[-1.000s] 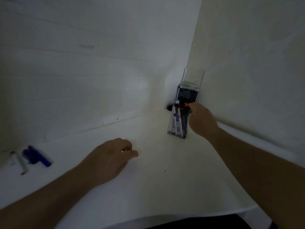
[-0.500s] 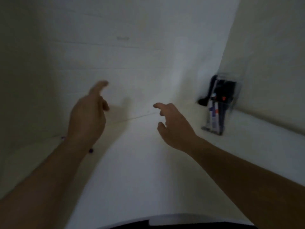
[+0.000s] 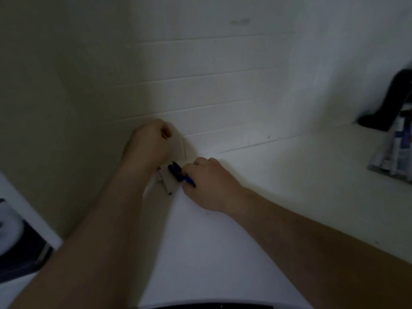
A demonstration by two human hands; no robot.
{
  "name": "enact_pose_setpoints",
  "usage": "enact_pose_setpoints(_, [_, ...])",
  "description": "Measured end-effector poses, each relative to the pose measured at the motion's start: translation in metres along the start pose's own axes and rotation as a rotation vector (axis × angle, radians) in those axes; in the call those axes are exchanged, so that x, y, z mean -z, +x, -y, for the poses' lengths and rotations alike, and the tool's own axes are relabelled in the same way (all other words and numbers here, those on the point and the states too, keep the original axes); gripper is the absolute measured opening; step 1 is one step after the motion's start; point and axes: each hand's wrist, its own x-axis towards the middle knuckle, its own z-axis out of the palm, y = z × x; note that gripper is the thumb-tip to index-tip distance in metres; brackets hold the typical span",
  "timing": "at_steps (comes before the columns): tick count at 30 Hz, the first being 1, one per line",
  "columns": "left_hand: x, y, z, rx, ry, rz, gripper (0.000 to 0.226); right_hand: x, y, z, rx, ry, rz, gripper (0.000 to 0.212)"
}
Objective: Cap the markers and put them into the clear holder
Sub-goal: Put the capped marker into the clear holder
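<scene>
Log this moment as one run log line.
right hand grips blue marker | left hand beside white marker | clear holder far right

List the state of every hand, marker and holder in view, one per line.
Right hand: fingers curled round the dark blue marker piece.
Dark blue marker piece: gripped, low over the white table.
Left hand: curled; contents unclear.
White marker: lying on the table, loose.
Clear plastic holder: upright, markers inside.
</scene>
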Motion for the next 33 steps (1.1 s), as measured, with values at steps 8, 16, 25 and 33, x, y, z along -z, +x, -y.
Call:
enact_pose_setpoints(8, [-0.006, 0.002, 0.006, 0.068, 0.028, 0.174, 0.033, 0.019, 0.000, -0.007, -0.147, -0.111, -0.043, 0.014])
enact_pose_setpoints(16, [-0.001, -0.006, -0.001, -0.050, 0.317, 0.561, 0.046, 0.094, -0.085, -0.113, -0.455, -0.472, 0.135, 0.024])
enact_pose_setpoints(25, [-0.040, -0.020, -0.022, -0.248, 0.272, 0.372, 0.015, 0.099, -0.109, -0.137, -0.417, -0.072, -0.256, 0.023])
enact_pose_setpoints(33, [-0.094, -0.062, -0.072, -0.310, -0.214, 0.286, 0.022, 0.092, -0.106, -0.127, -0.217, 0.024, -0.343, 0.018])
